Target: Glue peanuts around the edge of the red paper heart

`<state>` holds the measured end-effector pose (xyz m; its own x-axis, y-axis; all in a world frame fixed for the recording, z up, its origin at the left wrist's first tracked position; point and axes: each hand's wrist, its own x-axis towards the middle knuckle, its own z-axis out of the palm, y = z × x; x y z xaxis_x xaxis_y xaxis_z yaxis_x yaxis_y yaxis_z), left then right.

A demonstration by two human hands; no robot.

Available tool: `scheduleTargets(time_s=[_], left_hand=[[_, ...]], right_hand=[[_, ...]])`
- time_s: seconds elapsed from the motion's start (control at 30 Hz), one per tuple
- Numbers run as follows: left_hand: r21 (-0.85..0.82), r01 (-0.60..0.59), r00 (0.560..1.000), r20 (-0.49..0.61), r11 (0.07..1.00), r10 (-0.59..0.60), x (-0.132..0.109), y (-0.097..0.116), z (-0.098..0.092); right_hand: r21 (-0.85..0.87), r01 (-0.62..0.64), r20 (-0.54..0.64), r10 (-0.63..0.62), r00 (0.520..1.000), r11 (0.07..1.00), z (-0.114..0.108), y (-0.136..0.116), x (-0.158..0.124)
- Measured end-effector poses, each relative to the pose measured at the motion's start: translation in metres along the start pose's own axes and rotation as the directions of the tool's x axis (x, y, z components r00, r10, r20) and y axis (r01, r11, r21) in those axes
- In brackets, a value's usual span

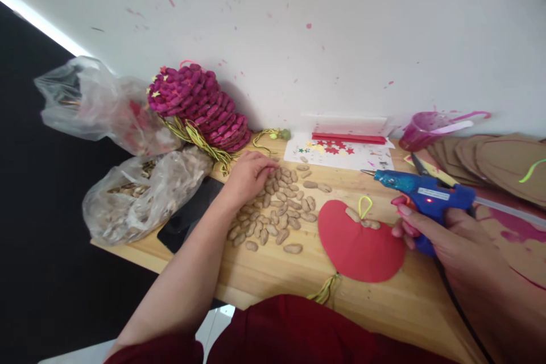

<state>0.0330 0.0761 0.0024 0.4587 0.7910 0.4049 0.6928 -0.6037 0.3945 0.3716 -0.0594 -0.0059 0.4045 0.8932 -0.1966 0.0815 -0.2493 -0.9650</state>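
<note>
My right hand (456, 239) is wrapped round a blue hot glue gun (426, 196), its nozzle aimed left and its small red light lit. Below the gun lies a red heart-shaped piece (360, 244) with a yellow-green loop (365, 206) at its top notch. Peanuts in shells (370, 224) sit by that notch, and a tassel (327, 289) hangs from the lower tip. My left hand (251, 176) rests at the far edge of a heap of peanuts (277, 210), fingers bent together; whatever they may hold is hidden.
At the left are plastic bags (145, 196), a black flat object (183, 222) and a stack of magenta peanut-covered pieces (200, 102). Star stickers lie on white paper (294, 153) at the back. A magenta cup (420, 131) and cardboard shapes (499, 165) stand right. The gun's cord (458, 307) trails down.
</note>
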Motion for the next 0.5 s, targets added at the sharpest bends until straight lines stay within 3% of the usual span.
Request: scheduleTargets(time_s=[0.17, 0.5], left_hand=[[0.036, -0.004, 0.997, 0.077, 0.999, 0.001, 0.000, -0.002, 0.007], [0.062, 0.102, 0.995, -0.017, 0.993, -0.101, 0.002, 0.001, 0.010]], right_hand=[[-0.035, -0.015, -0.008, 0.015, 1.000, 0.999, 0.003, -0.007, -0.003], [0.016, -0.039, -0.023, 0.039, 0.999, 0.999, 0.014, -0.039, -0.016]])
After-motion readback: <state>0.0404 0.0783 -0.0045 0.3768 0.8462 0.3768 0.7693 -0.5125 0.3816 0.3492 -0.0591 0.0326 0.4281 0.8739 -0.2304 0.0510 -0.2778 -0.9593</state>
